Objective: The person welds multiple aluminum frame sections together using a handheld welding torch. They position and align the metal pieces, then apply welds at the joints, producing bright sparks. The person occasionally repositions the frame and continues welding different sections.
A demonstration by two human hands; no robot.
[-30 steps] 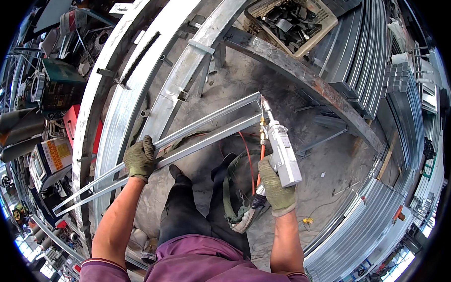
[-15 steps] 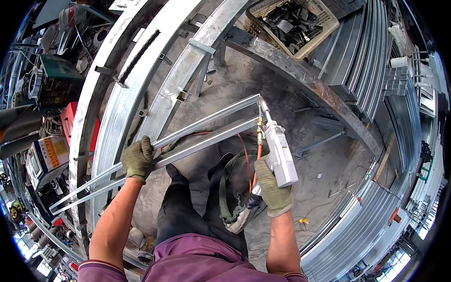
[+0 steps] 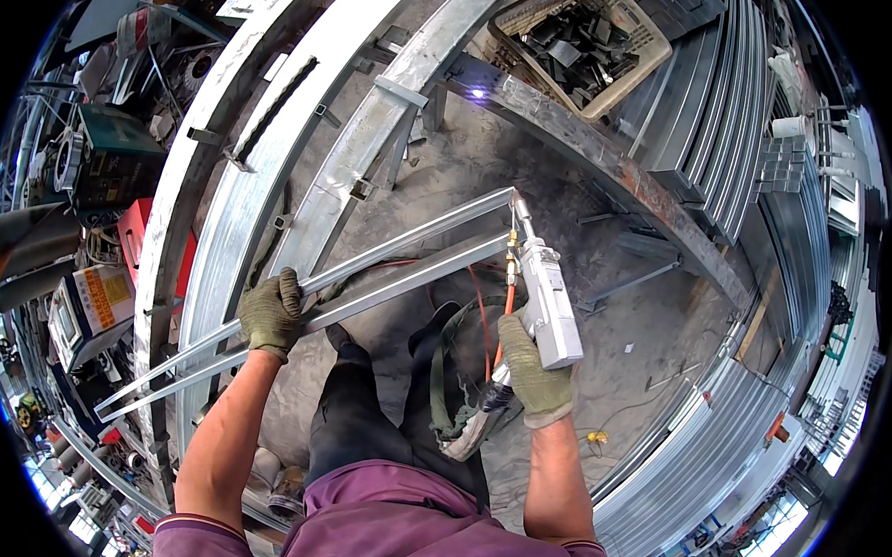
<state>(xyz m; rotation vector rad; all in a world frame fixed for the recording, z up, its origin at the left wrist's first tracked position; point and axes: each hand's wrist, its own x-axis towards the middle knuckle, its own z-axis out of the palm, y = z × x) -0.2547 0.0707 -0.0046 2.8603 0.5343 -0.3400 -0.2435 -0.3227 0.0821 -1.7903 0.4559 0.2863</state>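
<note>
My left hand (image 3: 272, 314), in an olive work glove, is closed around a long narrow metal frame (image 3: 408, 240) of two slim rails. The frame slants from lower left up to the right, above my legs. My right hand (image 3: 535, 372), gloved alike, grips a white and silver handheld welding gun (image 3: 551, 307) with a brass fitting and an orange hose. The gun's nozzle (image 3: 520, 204) is at the frame's upper right end; whether it touches cannot be told. A thick cloth-wrapped cable (image 3: 460, 438) hangs from the gun's handle.
Long steel beams (image 3: 340, 216) run along the left, and a rusty beam (image 3: 617, 172) crosses ahead. A plastic crate (image 3: 660, 52) of dark metal pieces stands beyond it. Stacked metal profiles (image 3: 705, 464) lie at right. Machines, including a green box (image 3: 116, 154), crowd the far left.
A small bright violet spot has appeared on the rusty beam's upper left end. The gun and my right hand have shifted slightly left; my left hand and the frame are nearly unchanged.
</note>
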